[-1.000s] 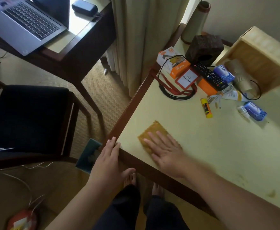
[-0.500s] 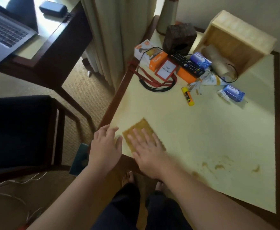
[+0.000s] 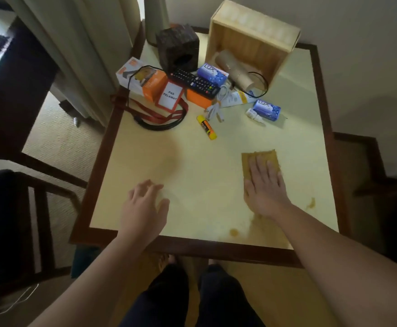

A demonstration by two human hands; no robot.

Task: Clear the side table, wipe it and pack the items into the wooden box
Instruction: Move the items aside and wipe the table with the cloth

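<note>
Wiping step. Your right hand [image 3: 264, 185] lies flat, fingers straight, pressing mustard-yellow square cloth [image 3: 260, 164] onto cream-topped side table with dark wood rim [image 3: 200, 250]. Your left hand [image 3: 144, 206] rests on table near front rim, fingers loosely spread, holding nothing. Brown smears [image 3: 234, 232] sit nearer front rim than cloth; another brown spot [image 3: 310, 202] toward right rim. Drag cloth over both with even pressure. Light wooden box [image 3: 251, 38] lies on its side at table's back edge; yellow glue stick [image 3: 206, 127] and other clutter just in front of box, unpacked. Keep cloth off them.
</note>
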